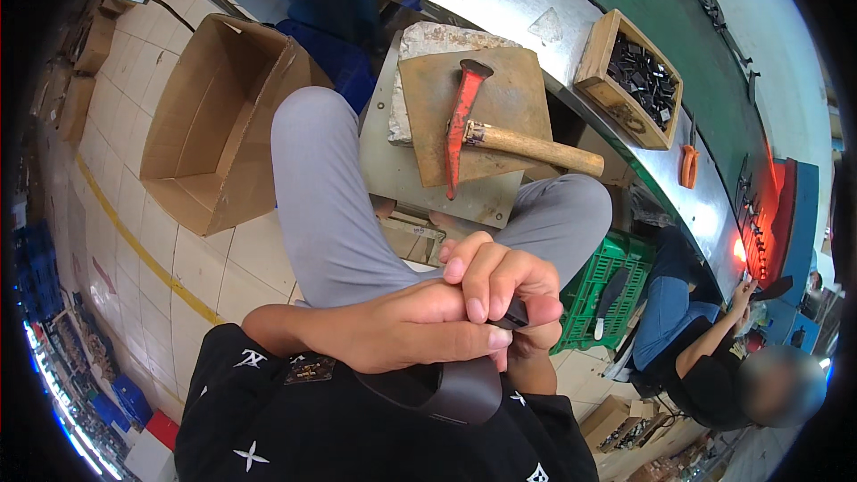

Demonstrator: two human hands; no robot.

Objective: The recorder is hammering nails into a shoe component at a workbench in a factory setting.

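Observation:
Both my hands meet close to my body, over my lap. A wide, dark brown, leather-like strap [469, 397] curves below them, and my left hand [411, 326] pinches it between thumb and fingers. My right hand [513, 277] is closed over a small black piece [514, 314] at the strap's end, its fingers touching the left hand. Part of the black piece is hidden by the fingers. Beyond my knees, a hammer with a red head [461, 116] and wooden handle lies on a brown board [428, 94].
The board rests on a pale stone slab [446, 36]. A wooden box [594, 62] of small black parts and orange-handled pliers [688, 167] lie on the metal bench edge. An open carton [210, 116] is at left; a green crate [594, 290] and a seated co-worker [705, 339] are at right.

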